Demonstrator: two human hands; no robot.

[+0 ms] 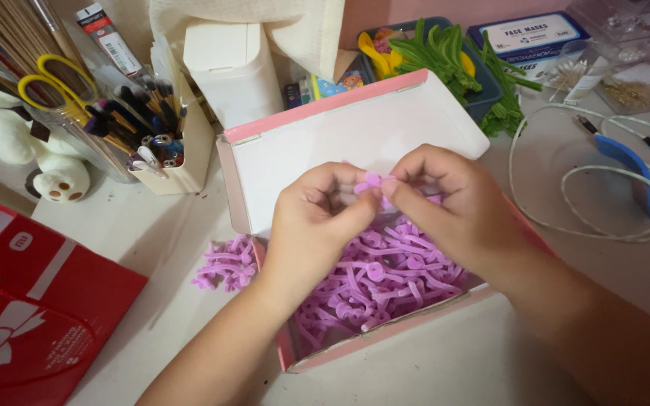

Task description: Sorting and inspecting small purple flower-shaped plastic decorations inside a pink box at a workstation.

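1. We see the left hand (317,218) and the right hand (445,203) meeting over an open pink box (355,135) that sits in the middle of the white table (152,233).
2. Both hands pinch one small purple piece (372,181) between thumb and fingertips, fingers curled tightly closed on it; it is held just above the box's contents.
3. The box bottom is filled with a heap of purple pieces (385,282), curled and tangled together.
4. A smaller clump of purple pieces (226,265) lies on the table just beside the box's left wall.
5. The box's white-lined lid stands tilted open toward the far edge of the table.
6. At the near left corner lies a red bag (31,316) with a white bow printed on it.
7. Toward the far left corner stand a cream holder of pens and brushes (163,146), yellow-handled scissors (54,83) and a white plush toy (35,154).
8. Behind the lid we see green pipe cleaners (453,60) in a dark tray.
9. Near the right edge a white cable (596,173) lies looped around a blue flat object (630,169).
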